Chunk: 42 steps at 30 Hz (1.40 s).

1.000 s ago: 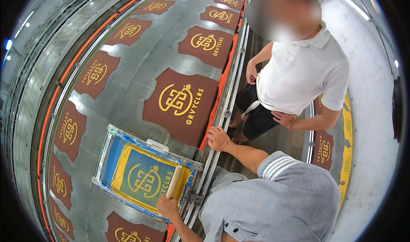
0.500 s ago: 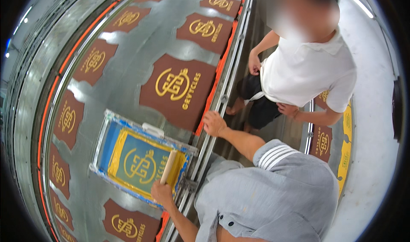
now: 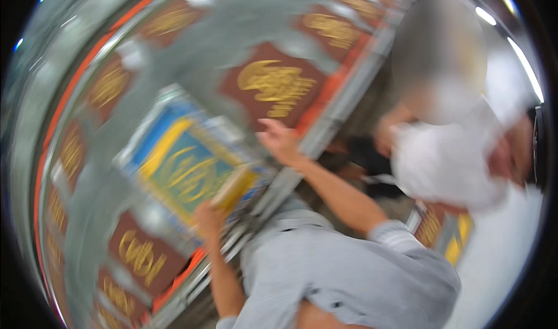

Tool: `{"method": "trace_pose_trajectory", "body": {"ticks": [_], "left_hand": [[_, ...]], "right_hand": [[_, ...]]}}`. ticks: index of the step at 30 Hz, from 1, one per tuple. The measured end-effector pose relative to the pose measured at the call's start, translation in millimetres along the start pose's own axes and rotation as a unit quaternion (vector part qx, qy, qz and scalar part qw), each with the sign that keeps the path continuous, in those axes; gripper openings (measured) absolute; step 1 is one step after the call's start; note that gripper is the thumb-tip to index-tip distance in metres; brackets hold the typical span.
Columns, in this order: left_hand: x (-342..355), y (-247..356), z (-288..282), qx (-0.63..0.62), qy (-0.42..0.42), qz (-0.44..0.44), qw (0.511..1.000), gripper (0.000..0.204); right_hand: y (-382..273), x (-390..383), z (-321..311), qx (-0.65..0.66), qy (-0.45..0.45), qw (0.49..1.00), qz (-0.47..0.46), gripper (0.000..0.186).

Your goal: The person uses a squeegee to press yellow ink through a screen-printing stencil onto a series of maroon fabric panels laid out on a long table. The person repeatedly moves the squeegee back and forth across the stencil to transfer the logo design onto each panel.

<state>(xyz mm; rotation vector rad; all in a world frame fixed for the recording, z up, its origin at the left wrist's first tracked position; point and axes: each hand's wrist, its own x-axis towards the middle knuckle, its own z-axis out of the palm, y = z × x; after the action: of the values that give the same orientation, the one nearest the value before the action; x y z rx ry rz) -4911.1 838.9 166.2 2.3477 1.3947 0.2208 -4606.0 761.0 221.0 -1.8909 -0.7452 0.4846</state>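
Note:
The picture is blurred. My left hand (image 3: 208, 217) grips a pale wooden squeegee (image 3: 231, 186) resting at the near right side of a blue-and-yellow printing screen (image 3: 150, 149) in a pale frame with a stencil design. My right hand (image 3: 278, 140) is open, fingers stretched out and bent a little, just beyond the screen's far right corner and beside the long metal rail (image 3: 328, 125). It overlaps the edge of a maroon fabric piece with a yellow print (image 3: 244, 96). The screen sits on the long grey printing table (image 3: 192, 44).
More printed maroon pieces (image 3: 136, 259) line both sides of the table, with orange strips (image 3: 331, 93) along its edges. A co-worker in a white shirt (image 3: 442, 160) stands across the rail at right, near another strip of printed pieces (image 3: 433, 224).
My view has swung and blurred, so the scene appears rotated. My right hand has lifted its fingers forward, off where it was on the rail. My left hand still grips the squeegee.

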Motion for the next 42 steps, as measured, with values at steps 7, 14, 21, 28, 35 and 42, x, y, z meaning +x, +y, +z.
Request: {"method": "trace_pose_trajectory", "body": {"ticks": [7, 14, 21, 28, 35, 42], "left_hand": [[16, 34, 3, 0.006, -0.043, 0.047, 0.998, 0.017], [-31, 18, -55, -0.262, 0.255, -0.165, 0.916, 0.06], [-120, -193, -83, -0.447, 0.27, -0.523, 0.673, 0.04], [-150, -254, -97, -0.317, 0.29, -0.56, 0.709, 0.029], [-31, -8, -112, -0.24, 0.183, -0.117, 0.946, 0.032], [24, 44, 27, 0.058, 0.021, 0.078, 0.995, 0.036]], "right_hand": [[-60, -53, 40, -0.346, -0.339, 0.802, -0.349, 0.059], [9, -39, 63, -0.406, -0.321, 0.776, -0.36, 0.03], [5, -29, 60, -0.417, -0.321, 0.776, -0.348, 0.022], [7, -48, 54, -0.429, -0.326, 0.768, -0.346, 0.019], [2, -39, 82, -0.418, -0.285, 0.789, -0.348, 0.019], [3, -57, 73, -0.357, -0.225, 0.823, -0.38, 0.006]]}}
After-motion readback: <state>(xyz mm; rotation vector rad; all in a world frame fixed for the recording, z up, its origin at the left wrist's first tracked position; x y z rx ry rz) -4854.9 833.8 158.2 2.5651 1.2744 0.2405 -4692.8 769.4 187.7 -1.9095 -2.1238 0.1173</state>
